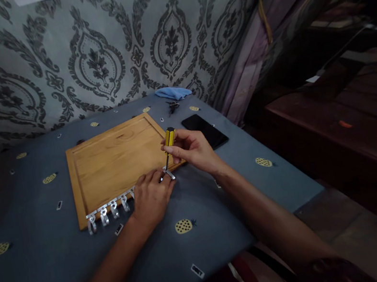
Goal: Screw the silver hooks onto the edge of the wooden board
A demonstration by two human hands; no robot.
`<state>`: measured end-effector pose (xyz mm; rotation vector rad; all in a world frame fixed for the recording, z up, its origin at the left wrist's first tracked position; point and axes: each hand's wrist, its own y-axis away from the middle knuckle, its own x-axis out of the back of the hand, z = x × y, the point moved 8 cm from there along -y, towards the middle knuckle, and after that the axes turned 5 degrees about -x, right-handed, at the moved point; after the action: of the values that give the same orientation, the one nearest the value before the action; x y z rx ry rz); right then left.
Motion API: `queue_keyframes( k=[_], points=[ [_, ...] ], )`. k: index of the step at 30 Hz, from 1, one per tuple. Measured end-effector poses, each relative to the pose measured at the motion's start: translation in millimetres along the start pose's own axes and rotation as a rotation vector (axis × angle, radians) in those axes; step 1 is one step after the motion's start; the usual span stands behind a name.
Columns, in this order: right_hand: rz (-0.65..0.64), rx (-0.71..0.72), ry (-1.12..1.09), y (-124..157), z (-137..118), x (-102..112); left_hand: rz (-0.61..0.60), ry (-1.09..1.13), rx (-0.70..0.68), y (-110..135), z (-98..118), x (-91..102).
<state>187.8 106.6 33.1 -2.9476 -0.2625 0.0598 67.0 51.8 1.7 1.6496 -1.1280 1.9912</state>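
A wooden framed board [120,155] lies flat on the table, with a metal hook rail [114,208] along its near edge. Several hooks of the rail stick out toward me. My left hand [151,197] is closed over the right part of the rail and covers some of its hooks. Between the fingers and thumb of my right hand [192,150] is a screwdriver [170,137] with a yellow and black handle. It stands nearly upright, and its tip meets the rail's right end beside my left fingertips. Whether a screw sits under the tip is too small to tell.
A black phone or tablet [204,129] lies right of the board. Behind it are small dark items [173,106] and a blue cloth [173,93] near the wall. The blue patterned table [125,278] ends at the right, by a curtain [250,59] and dark red furniture [336,134].
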Motion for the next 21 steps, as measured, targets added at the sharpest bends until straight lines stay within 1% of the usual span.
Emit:
queue_keyframes(
  k=[6, 12, 16, 21],
  points=[
    [0.017, 0.003, -0.048, -0.9, 0.0, -2.5, 0.007, -0.017, -0.004, -0.7, 1.6, 0.8],
    [-0.027, -0.005, 0.03, 1.1, -3.8, -0.3, 0.043, -0.032, -0.017, -0.9, 2.5, 3.8],
    [-0.004, 0.017, 0.04, 1.3, -3.1, 0.2, 0.047, -0.042, -0.031, -1.0, 2.8, 3.6],
    [0.037, 0.023, -0.015, 1.0, -0.8, -3.0, 0.043, -0.041, -0.022, -0.3, 1.7, 1.7]
  ],
)
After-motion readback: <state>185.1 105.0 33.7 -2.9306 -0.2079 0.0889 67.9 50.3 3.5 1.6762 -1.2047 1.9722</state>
